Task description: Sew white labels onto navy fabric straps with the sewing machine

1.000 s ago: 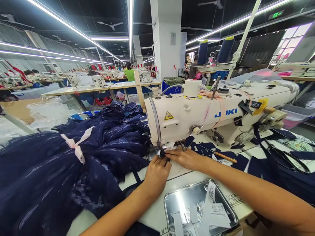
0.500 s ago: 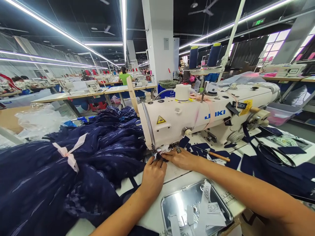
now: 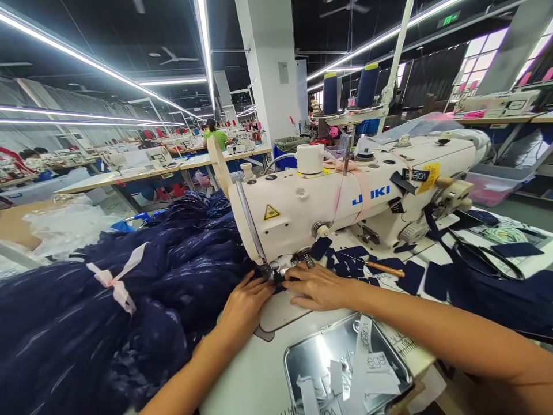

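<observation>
A white sewing machine [image 3: 328, 202] stands across the middle. My left hand [image 3: 246, 302] lies palm down beside its needle area, fingers stretched toward the presser foot and resting on dark cloth. From the right, my right hand [image 3: 317, 287] lies flat with fingers apart, its fingertips at a small dark piece of fabric [image 3: 279, 282] under the foot. A large navy garment pile [image 3: 173, 276], tied with a pale pink strip [image 3: 114, 282], fills the left side. In front of the machine is a metal tray [image 3: 311, 340] with white labels [image 3: 378, 374].
Navy fabric pieces [image 3: 410, 278] and a wooden-handled tool [image 3: 384, 269] lie right of the needle area. Black-handled scissors [image 3: 492, 259] rest farther right. Thread cones [image 3: 367, 85] stand behind. A person in green [image 3: 218, 137] sits in the background.
My left hand has shifted left and its fingers lie flatter. My right hand's fingers have spread more. The dark strip in front of the machine has gone from the table, and the view has shifted slightly.
</observation>
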Demonstrator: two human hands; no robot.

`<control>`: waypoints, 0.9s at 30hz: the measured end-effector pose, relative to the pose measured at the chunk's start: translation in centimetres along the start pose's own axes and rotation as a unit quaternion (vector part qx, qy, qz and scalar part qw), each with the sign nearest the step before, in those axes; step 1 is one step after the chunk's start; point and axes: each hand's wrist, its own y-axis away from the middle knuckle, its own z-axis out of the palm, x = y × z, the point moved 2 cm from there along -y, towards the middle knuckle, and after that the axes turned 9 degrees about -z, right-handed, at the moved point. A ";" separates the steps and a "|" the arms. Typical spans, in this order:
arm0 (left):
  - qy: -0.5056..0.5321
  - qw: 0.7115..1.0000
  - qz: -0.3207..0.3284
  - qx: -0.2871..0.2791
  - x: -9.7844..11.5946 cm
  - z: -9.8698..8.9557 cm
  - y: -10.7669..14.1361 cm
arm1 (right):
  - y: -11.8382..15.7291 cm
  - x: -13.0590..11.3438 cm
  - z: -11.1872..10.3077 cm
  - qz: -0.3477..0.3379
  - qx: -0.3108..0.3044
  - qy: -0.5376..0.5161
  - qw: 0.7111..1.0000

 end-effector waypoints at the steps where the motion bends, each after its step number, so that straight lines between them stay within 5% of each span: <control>1: 0.008 1.000 -0.015 0.000 -0.2 0.0 -0.1 | 0.0 -0.2 0.0 0.004 -0.004 0.006 1.000; 6: -0.002 0.996 -0.069 0.055 0.4 0.7 -0.4 | -0.3 -0.3 0.3 0.010 0.002 0.006 1.000; 12: -0.052 0.992 -0.040 0.106 1.4 1.2 -0.7 | -0.1 0.3 0.7 0.024 0.031 -0.041 0.998; 19: -0.065 0.992 -0.017 0.107 1.4 1.5 -0.8 | 0.0 1.2 0.8 0.000 0.071 -0.098 0.993; 27: -0.044 0.998 -0.014 0.034 1.6 0.7 0.8 | 0.2 -0.2 0.4 -0.057 0.047 0.059 0.995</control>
